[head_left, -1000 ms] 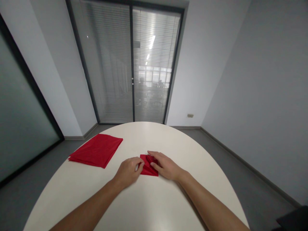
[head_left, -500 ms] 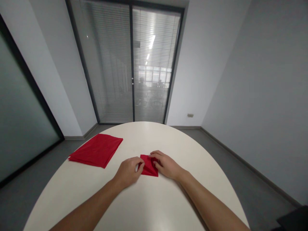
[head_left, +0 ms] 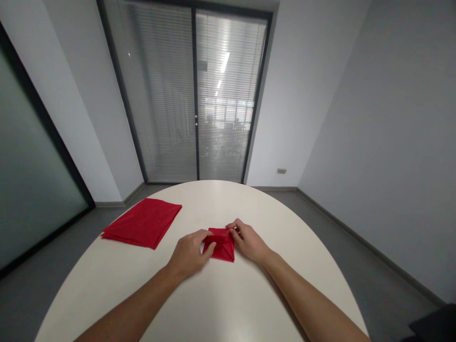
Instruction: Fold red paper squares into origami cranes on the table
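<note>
A small folded red napkin (head_left: 223, 251) lies on the table, its creased layers facing up; whether it is cloth or paper I cannot tell. At its left edge is my left hand (head_left: 191, 252), with the fingers curled over the upper left part and the thumb a little lower on the folds. My right hand (head_left: 249, 243) pinches the napkin's upper right corner between thumb and fingertips. Off to the left rests a larger red sheet or stack of sheets (head_left: 144, 223), flat and touched by neither hand.
The round white table (head_left: 228, 304) fills the lower view, its curved edge running beyond the napkin. Past it stand a glass door with blinds (head_left: 224, 104) and pale walls (head_left: 384, 123). A dark object (head_left: 436, 325) shows at the bottom right corner.
My right hand has shifted slightly up and to the right, onto the napkin's corner. My left thumb and fingers have spread apart, and a raised fold now shows across the napkin.
</note>
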### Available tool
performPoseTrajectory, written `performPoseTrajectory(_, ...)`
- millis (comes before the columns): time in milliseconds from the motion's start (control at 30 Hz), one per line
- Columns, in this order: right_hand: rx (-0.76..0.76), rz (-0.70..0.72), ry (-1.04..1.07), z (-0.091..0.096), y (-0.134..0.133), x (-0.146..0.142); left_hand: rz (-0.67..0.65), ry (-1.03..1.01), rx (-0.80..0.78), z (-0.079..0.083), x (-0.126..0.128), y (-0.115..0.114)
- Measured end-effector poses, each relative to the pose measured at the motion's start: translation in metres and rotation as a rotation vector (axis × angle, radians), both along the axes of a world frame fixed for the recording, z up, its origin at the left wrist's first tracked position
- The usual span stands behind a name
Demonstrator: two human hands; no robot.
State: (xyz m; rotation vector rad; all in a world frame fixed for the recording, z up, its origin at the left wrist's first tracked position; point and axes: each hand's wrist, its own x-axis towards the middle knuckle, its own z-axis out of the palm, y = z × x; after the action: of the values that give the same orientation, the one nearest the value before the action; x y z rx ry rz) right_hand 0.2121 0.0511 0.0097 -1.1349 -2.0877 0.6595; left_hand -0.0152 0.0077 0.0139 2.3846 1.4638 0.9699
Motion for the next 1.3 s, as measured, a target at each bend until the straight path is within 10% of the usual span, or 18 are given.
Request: performPoseTrajectory(1300, 0.104, -0.161, -0.03, -0.001, -0.007, -0.012, 0.164, 0.039, 0.09, -0.001, 0.008, 0.001)
